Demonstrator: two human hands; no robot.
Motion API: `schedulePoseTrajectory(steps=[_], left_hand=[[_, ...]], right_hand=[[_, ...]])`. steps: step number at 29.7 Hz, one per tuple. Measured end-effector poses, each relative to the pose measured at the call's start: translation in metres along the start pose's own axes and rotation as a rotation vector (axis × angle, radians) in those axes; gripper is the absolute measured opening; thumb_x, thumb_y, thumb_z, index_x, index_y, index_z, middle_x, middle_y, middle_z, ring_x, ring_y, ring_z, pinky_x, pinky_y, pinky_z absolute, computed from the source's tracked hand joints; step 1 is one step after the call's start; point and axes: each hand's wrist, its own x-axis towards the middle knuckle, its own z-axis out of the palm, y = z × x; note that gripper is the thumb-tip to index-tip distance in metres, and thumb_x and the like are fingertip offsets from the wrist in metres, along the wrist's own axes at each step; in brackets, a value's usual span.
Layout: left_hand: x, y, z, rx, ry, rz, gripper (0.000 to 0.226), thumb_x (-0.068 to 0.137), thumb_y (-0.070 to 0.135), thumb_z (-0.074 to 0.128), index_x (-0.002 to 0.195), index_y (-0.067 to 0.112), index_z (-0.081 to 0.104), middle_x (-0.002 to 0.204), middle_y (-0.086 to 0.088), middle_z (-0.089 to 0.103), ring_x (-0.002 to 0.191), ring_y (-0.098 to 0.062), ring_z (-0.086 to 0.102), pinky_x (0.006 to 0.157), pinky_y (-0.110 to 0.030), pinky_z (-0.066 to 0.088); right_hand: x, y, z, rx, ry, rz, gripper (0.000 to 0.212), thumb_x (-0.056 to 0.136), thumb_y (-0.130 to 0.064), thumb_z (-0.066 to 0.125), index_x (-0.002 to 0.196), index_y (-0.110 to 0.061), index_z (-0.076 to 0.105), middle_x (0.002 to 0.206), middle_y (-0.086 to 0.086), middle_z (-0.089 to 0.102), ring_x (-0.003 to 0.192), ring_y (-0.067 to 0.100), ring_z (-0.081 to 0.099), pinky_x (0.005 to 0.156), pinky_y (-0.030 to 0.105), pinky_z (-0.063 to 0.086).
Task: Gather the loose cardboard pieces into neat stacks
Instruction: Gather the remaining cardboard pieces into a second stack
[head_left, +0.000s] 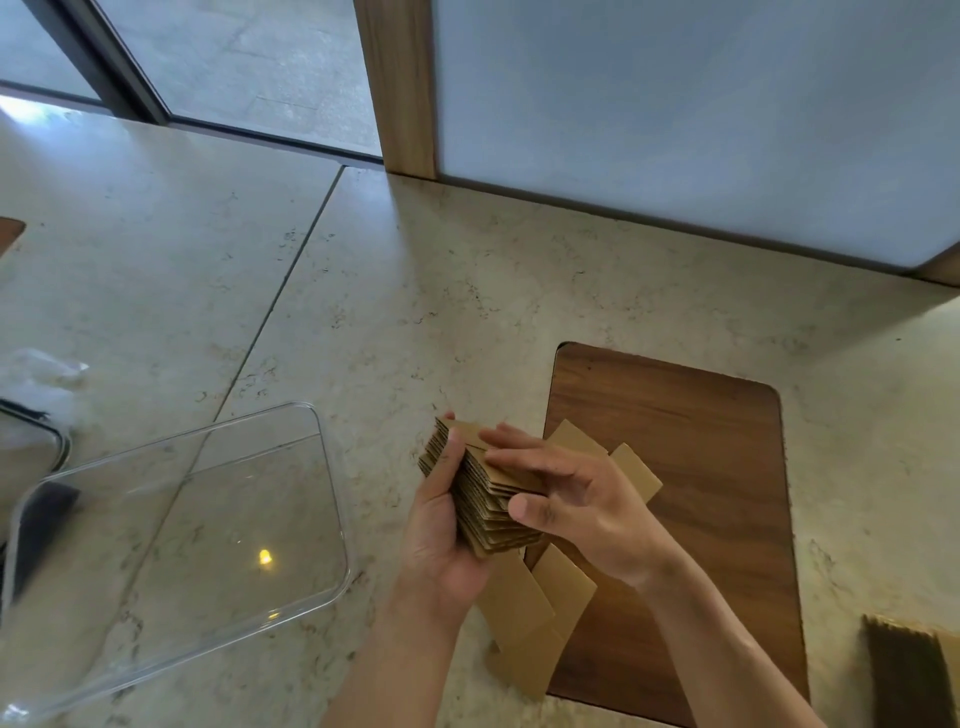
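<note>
left hand (441, 525): being curled from below around a stack of cardboard pieces (485, 499), with the thumb being laid along the stack's left edge. right hand (566, 499): being laid over the top of the same stack, fingers being kept fairly straight across the uppermost piece and the thumb being pressed against the near end; the stack is thus being grasped between both hands, above the stone counter (363, 322) and at the left edge of a wooden board (691, 467).

stack: many flat brown pieces, being held slightly fanned, their corrugated edges being shown toward the camera.

loose cardboard pieces (540, 613): several being left flat beneath the hands, overlapping one another, partly on the board and partly on the counter; two more (634, 470) are being seen just beyond the right hand, lying on the board.

second cardboard stack (909, 675): being cut off by the lower right corner of the view, standing on the counter, apart from the board.

clear plastic lid (208, 519): being seen to the left of the hands, lying on the counter.
</note>
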Motion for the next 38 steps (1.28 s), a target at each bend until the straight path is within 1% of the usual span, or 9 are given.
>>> schedulePoseTrajectory(steps=[7, 11, 15, 19, 23, 28, 32, 35, 38], left_hand=[[-0.004, -0.003, 0.004, -0.016, 0.048, 0.016, 0.029, 0.092, 0.034, 0.068, 0.119, 0.031, 0.078, 0.106, -0.020, 0.079, 0.087, -0.037, 0.079, 0.070, -0.050, 0.066], [-0.007, -0.002, 0.011, 0.015, 0.105, -0.004, 0.035, 0.085, 0.036, 0.072, 0.105, 0.009, 0.081, 0.097, -0.019, 0.076, 0.079, -0.033, 0.077, 0.066, -0.045, 0.067], [-0.004, -0.003, 0.012, -0.022, 0.215, 0.016, 0.063, 0.080, 0.035, 0.079, 0.133, 0.007, 0.059, 0.101, -0.016, 0.067, 0.095, -0.034, 0.070, 0.076, -0.047, 0.064], [0.001, -0.006, 0.015, -0.087, 0.252, 0.034, 0.068, 0.084, 0.035, 0.076, 0.142, 0.006, 0.054, 0.101, -0.017, 0.065, 0.135, -0.039, 0.059, 0.080, -0.050, 0.065], [0.006, -0.005, 0.022, -0.119, 0.310, 0.102, 0.086, 0.080, 0.030, 0.079, 0.155, 0.007, 0.045, 0.127, -0.021, 0.059, 0.110, -0.035, 0.065, 0.085, -0.051, 0.064], [0.011, 0.000, 0.028, -0.123, 0.380, 0.174, 0.085, 0.071, 0.026, 0.082, 0.149, 0.011, 0.052, 0.146, -0.022, 0.060, 0.095, -0.034, 0.069, 0.073, -0.052, 0.064], [0.015, 0.010, 0.025, -0.167, 0.373, 0.216, 0.074, 0.077, 0.023, 0.082, 0.144, 0.011, 0.054, 0.134, -0.016, 0.064, 0.097, -0.033, 0.070, 0.084, -0.052, 0.060], [0.016, 0.014, 0.019, -0.164, 0.361, 0.223, 0.048, 0.090, 0.020, 0.074, 0.135, 0.015, 0.059, 0.116, -0.015, 0.068, 0.089, -0.032, 0.076, 0.073, -0.050, 0.063], [0.012, 0.011, 0.012, -0.088, 0.293, 0.197, 0.032, 0.094, 0.017, 0.066, 0.123, 0.029, 0.070, 0.103, -0.018, 0.077, 0.081, -0.036, 0.079, 0.069, -0.051, 0.063]], right_hand=[[-0.004, 0.002, 0.006, 0.027, 0.139, -0.042, 0.051, 0.083, -0.042, 0.084, 0.125, -0.014, 0.075, 0.139, 0.002, 0.068, 0.131, 0.024, 0.063, 0.107, 0.042, 0.054], [-0.011, 0.006, 0.012, -0.281, 0.255, -0.161, 0.045, 0.088, -0.051, 0.077, 0.127, -0.030, 0.073, 0.137, -0.009, 0.065, 0.129, 0.019, 0.063, 0.106, 0.038, 0.054], [-0.011, 0.008, 0.010, -0.665, 0.373, -0.450, 0.018, 0.093, -0.033, 0.076, 0.110, -0.027, 0.079, 0.123, -0.008, 0.062, 0.109, 0.017, 0.065, 0.093, 0.033, 0.054], [-0.005, 0.008, 0.013, -0.827, 0.429, -0.611, 0.012, 0.094, -0.021, 0.076, 0.097, -0.011, 0.081, 0.101, 0.003, 0.067, 0.091, 0.017, 0.061, 0.081, 0.026, 0.051], [-0.003, 0.010, 0.013, -0.852, 0.450, -0.583, 0.011, 0.095, -0.018, 0.075, 0.094, -0.007, 0.080, 0.095, 0.004, 0.069, 0.085, 0.014, 0.062, 0.075, 0.025, 0.053], [-0.008, 0.006, 0.015, -0.789, 0.499, -0.606, 0.009, 0.093, -0.010, 0.068, 0.087, -0.004, 0.071, 0.091, 0.005, 0.068, 0.083, 0.013, 0.062, 0.076, 0.023, 0.052], [-0.020, -0.002, 0.003, -0.563, 0.709, -0.591, 0.011, 0.097, -0.010, 0.053, 0.097, -0.021, 0.054, 0.094, -0.008, 0.070, 0.071, -0.007, 0.063, 0.062, 0.009, 0.049], [-0.022, -0.007, -0.009, -0.219, 1.044, -0.298, 0.015, 0.106, -0.019, 0.050, 0.098, -0.033, 0.050, 0.082, -0.021, 0.069, 0.057, 0.007, 0.068, 0.044, 0.017, 0.053], [-0.019, -0.002, -0.020, 0.005, 1.111, -0.045, 0.007, 0.108, -0.025, 0.054, 0.104, -0.028, 0.060, 0.082, -0.006, 0.068, 0.048, 0.018, 0.068, 0.033, 0.029, 0.051]])
